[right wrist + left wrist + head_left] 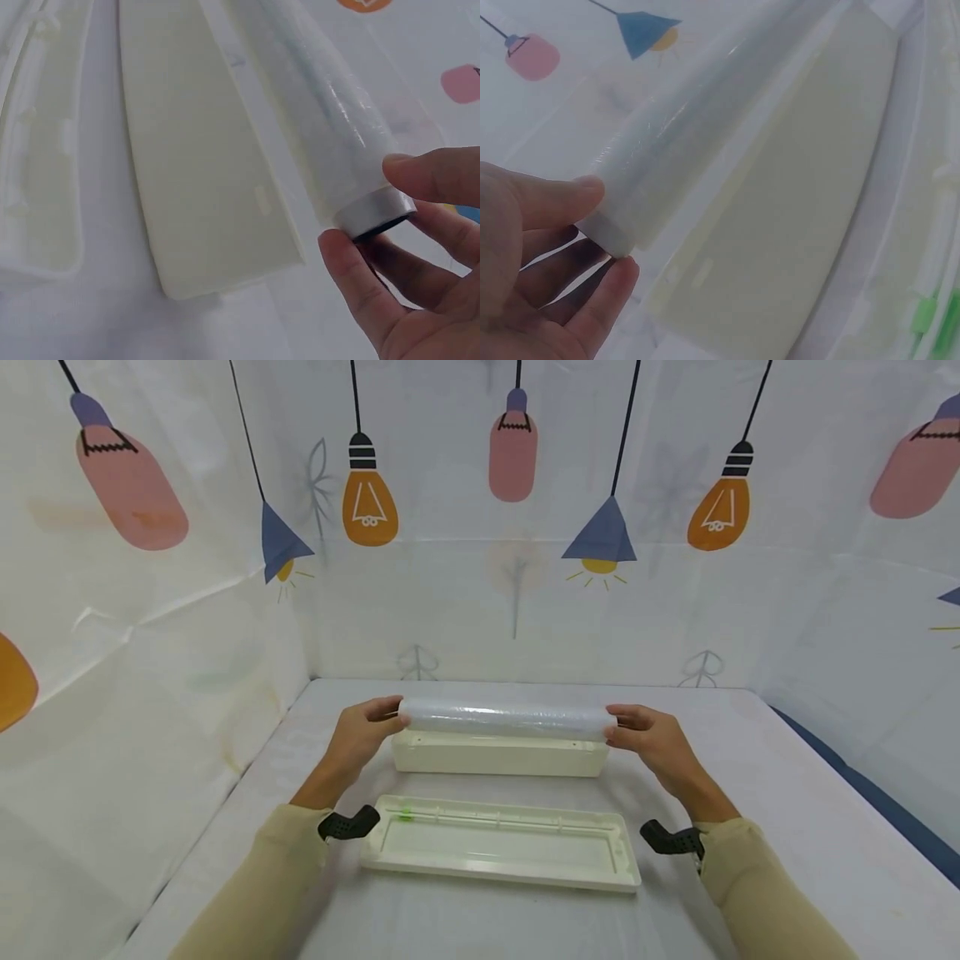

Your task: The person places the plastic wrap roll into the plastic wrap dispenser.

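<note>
A roll of clear cling film point(510, 718) is held level by its two ends, just over the cream dispenser box point(498, 754). The left hand point(360, 735) grips the roll's left end; in the left wrist view its thumb lies on the film and the fingers point(615, 292) curl at the end. At the other end, the right hand point(654, 745) pinches the roll between thumb and fingers, and the right wrist view shows the grey core rim point(375, 214) there. Nearer the person, the cream lid point(498, 843) lies with its hollow side up.
A white-covered table point(757, 760) carries the box and lid. A small green piece point(406, 814) sits at the lid's back left; it is a slider on a rail. White sheet walls point(465, 602) printed with lamps stand behind and at both sides.
</note>
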`<state>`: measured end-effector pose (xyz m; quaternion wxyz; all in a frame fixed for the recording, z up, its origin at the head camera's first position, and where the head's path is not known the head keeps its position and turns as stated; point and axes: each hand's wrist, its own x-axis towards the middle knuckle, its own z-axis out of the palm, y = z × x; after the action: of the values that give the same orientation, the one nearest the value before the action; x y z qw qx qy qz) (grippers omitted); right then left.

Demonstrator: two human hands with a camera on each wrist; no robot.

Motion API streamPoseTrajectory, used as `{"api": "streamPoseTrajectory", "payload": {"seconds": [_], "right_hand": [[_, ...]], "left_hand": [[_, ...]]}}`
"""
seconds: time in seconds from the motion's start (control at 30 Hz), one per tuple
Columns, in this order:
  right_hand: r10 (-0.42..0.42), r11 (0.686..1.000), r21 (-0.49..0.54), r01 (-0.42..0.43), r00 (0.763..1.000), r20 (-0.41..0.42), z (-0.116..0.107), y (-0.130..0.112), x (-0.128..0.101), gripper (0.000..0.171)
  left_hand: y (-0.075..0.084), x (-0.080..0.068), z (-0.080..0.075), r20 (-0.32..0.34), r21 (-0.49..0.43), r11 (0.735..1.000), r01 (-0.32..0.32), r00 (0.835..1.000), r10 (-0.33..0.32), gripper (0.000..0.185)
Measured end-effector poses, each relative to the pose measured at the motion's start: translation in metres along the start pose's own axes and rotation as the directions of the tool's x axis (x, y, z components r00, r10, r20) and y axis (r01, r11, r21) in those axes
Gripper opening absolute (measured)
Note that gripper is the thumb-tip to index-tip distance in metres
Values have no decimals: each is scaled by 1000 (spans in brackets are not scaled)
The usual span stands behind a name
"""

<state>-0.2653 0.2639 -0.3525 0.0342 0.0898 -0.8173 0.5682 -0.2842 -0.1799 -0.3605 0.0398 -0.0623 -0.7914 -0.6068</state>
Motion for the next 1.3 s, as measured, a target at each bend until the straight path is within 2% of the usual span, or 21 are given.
{"api": "streamPoseTrajectory", "payload": {"seconds": [0.3, 0.53, 1.0, 1.3], "right_hand": [[29, 998, -63, -28, 1000, 12, -1, 4, 9, 58], [44, 997, -61, -43, 999, 23, -2, 4, 13, 59], [52, 995, -86, -50, 998, 28, 1, 3, 15, 58], [63, 996, -70, -60, 997, 46, 1, 3, 19, 59]], "left_hand": [[-4, 8, -2, 21, 40, 999, 2, 1000, -3, 58], [-6, 12, -3, 39, 41, 999, 20, 999, -22, 56], [-11, 12, -4, 38, 60, 998, 17, 999, -19, 54], [-12, 12, -2, 13, 69, 998, 3, 1000, -4, 50]]}}
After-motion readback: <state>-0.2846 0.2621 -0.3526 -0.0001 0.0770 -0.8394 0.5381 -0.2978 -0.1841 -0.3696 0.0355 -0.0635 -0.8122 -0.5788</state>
